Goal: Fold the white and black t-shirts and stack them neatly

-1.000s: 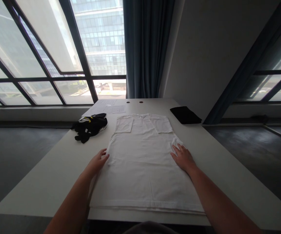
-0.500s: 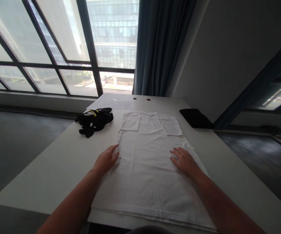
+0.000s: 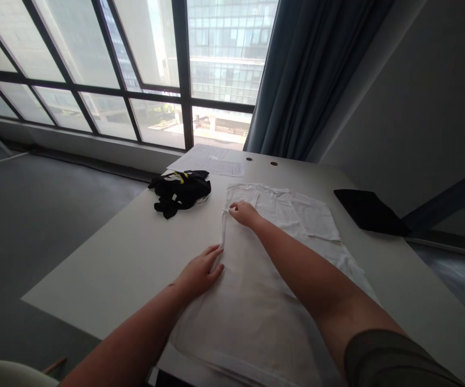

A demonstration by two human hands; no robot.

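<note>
While the white T-shirt (image 3: 252, 293) lies spread on the white table (image 3: 136, 274), its collar toward twelve o'clock and its hem toward six, the person works with both hands at its nine-to-eleven-o'clock side. The right hand (image 3: 245, 214) reaches across the shirt, the forearm slanting over the cloth from about four o'clock, and its fingertips are closed on the fabric near the eleven-o'clock sleeve, pinching the edge into a narrow raised fold. The left hand (image 3: 200, 273) rests at the nine-o'clock edge, fingers and thumb parted and touching the cloth; whether it grips any of it cannot be told. The other sleeve (image 3: 317, 216) lies flat at about one o'clock.

Around the shirt, a crumpled black bundle (image 3: 184, 194) with a yellow strip (image 3: 182, 177) sits at ten o'clock, well apart from the hands. Papers (image 3: 224, 167) lie just beyond it at eleven, and two round holes (image 3: 274, 164) pierce the tabletop at twelve. A flat black item (image 3: 367, 209) rests near the table's edge at two o'clock. Past the table, a blue curtain (image 3: 305, 80) hangs at one o'clock, beside dark-framed windows (image 3: 147, 43) at eleven.
</note>
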